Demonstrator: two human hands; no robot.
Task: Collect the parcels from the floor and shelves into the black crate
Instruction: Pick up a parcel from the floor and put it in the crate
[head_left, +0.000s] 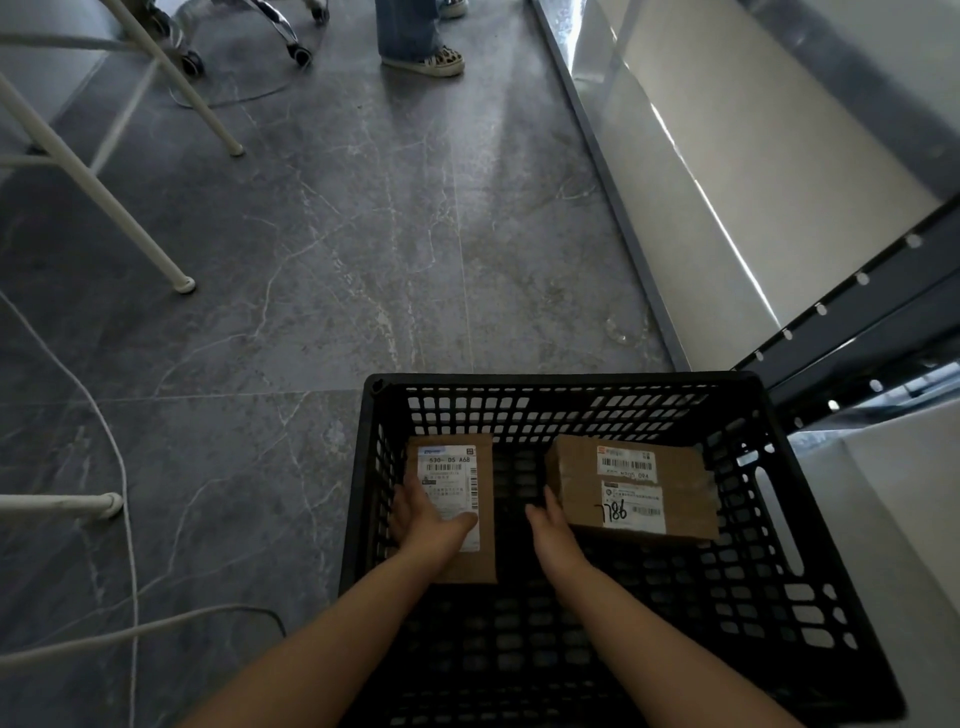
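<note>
A black lattice crate (561, 384) stands on the grey floor right below me. Two brown cardboard parcels lie inside it. The left parcel (460, 467) is narrow with a white shipping label; my left hand (426, 522) grips it from its left side, thumb across the label. The right parcel (634, 488) is wider, bears two labels and a handwritten number. My right hand (553, 530) lies flat against that parcel's left edge, fingers straight, not wrapped around it.
White table legs (104, 192) and a white cable (122, 467) cross the floor at left. A dark metal shelf frame (852, 312) and a pale wall panel (727, 182) run along the right. Another person's legs (421, 41) and chair castors (301, 54) are at the far end.
</note>
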